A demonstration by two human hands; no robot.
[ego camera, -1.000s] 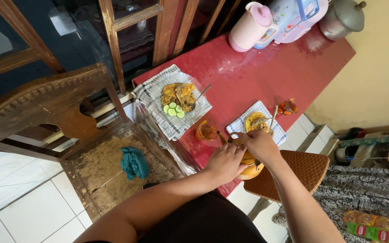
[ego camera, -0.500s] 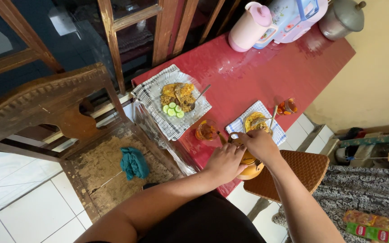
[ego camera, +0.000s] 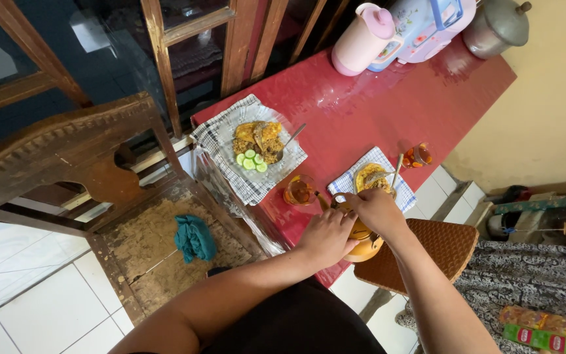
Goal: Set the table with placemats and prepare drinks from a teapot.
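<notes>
A home dining corner, seen from above. A red table [ego camera: 388,98] stands against a yellow wall [ego camera: 551,111] beside a dark wood-framed window [ego camera: 165,39]. Two meals are laid out on checked cloths: a plate of rice with cucumber slices [ego camera: 257,147] and a smaller plate [ego camera: 375,178], each with a glass of tea nearby. A pink flask [ego camera: 363,38], a patterned water jug [ego camera: 427,23] and a metal pot [ego camera: 498,26] occupy the far end. A worn wooden chair [ego camera: 132,216] and white floor tiles [ego camera: 27,288] complete the domestic setting.
</notes>
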